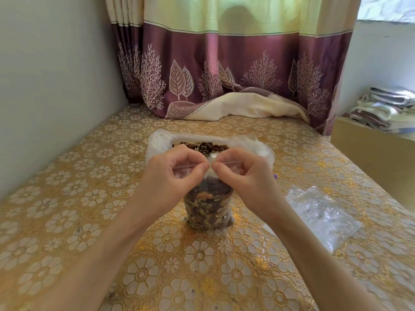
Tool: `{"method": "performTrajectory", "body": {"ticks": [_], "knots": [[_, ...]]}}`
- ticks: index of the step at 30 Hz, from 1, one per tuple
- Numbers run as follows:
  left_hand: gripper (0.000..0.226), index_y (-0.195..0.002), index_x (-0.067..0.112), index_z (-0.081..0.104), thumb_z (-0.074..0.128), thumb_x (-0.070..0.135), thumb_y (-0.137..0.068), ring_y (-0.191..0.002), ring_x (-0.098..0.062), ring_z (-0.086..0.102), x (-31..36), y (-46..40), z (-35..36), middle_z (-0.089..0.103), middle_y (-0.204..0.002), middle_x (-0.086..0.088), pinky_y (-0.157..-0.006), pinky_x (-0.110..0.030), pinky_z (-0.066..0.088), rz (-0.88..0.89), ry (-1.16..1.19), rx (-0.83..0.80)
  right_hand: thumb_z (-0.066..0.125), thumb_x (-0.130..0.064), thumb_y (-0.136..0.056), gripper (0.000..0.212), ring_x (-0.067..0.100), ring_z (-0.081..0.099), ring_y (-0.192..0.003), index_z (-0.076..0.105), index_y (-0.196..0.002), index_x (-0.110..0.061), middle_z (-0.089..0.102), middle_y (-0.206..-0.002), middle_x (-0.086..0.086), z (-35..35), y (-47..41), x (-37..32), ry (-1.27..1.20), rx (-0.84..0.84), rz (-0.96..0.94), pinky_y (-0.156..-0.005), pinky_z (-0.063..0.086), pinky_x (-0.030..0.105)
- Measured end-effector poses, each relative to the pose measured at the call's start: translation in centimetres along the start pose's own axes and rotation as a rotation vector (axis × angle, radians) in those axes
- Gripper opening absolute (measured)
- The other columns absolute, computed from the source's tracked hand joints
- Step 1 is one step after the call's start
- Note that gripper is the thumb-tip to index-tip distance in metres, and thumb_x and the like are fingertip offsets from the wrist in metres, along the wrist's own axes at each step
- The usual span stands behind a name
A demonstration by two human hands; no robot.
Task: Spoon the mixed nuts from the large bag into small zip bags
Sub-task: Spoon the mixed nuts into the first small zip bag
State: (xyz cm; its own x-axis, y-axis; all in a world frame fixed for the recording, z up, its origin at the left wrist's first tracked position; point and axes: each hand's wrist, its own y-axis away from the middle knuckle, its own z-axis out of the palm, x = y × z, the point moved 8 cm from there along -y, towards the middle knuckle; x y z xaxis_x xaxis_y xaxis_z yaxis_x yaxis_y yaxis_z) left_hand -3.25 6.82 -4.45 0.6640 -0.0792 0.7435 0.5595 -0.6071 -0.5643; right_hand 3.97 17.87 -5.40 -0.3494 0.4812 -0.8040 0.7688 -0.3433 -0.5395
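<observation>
Both hands are up at the mouth of a small zip bag [207, 205] that stands upright on the counter [67, 221], already packed with mixed nuts to well over half. The left hand [173, 173] and the right hand [244, 176] each pinch the zip strip between thumb and forefinger, fingers curled tight, their tips almost meeting at the middle of the seal. The strip runs crosswise, left to right, so any press along it would travel outward from the centre toward either corner; neither hand is nearer, they share it evenly. My guess is the seal is being closed, and the outer ends still need pressing. Directly behind the small bag, nearly touching it, sits the large bag [157, 142], its mouth rolled open and nuts showing. A stack of empty zip bags [321, 216] lies flat to the right, apart from the hands. A sliver of something purple peeps out by the right hand; I cannot tell what it is. Nothing blocks the strip itself.
</observation>
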Motion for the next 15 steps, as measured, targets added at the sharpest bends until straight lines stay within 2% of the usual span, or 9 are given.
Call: {"method": "performTrajectory", "body": {"ticks": [4,8,13,15], "knots": [[0.017,-0.078,0.025,0.066,0.068,0.008,-0.080,-0.077,0.002,0.065,0.16,0.00,-0.03,0.069,-0.080,0.005,-0.070,-0.007,0.047,0.026,-0.030,-0.001,0.064,-0.005,-0.086,0.019,0.002,0.066,-0.071,0.067,-0.079,-0.022,0.069,-0.071,-0.013,0.09,0.02,-0.02,0.005,-0.003,0.001,-0.067,0.052,0.014],[0.017,-0.079,0.027,0.065,0.068,0.011,-0.080,-0.077,0.002,0.063,0.50,0.03,0.04,0.066,-0.078,0.009,-0.067,-0.005,0.046,0.072,-0.106,-0.001,0.063,-0.003,-0.086,0.014,0.001,0.065,-0.067,0.069,-0.082,-0.015,0.068,-0.069,-0.010,0.12,-0.04,-0.04,0.010,-0.008,0.003,-0.064,0.051,0.014],[0.008,-0.078,0.023,0.067,0.069,0.016,-0.077,-0.072,0.003,0.064,0.19,0.03,-0.39,0.067,-0.072,0.010,-0.063,-0.005,0.046,0.032,-0.113,-0.007,0.065,-0.011,-0.085,0.018,0.003,0.066,-0.074,0.068,-0.076,-0.026,0.069,-0.072,-0.014,-0.15,-0.12,0.15,-0.006,-0.056,0.051,-0.071,0.055,0.021],[0.004,-0.077,0.026,0.067,0.069,0.023,-0.075,-0.067,-0.004,0.064,-0.06,-0.01,-0.71,0.068,-0.071,0.011,-0.057,-0.011,0.048,-0.005,-0.103,-0.028,0.066,-0.013,-0.084,0.015,0.008,0.066,-0.074,0.069,-0.076,-0.025,0.070,-0.074,-0.010,-0.64,-0.17,0.41,-0.015,-0.065,0.076,-0.073,0.055,0.023]]}}
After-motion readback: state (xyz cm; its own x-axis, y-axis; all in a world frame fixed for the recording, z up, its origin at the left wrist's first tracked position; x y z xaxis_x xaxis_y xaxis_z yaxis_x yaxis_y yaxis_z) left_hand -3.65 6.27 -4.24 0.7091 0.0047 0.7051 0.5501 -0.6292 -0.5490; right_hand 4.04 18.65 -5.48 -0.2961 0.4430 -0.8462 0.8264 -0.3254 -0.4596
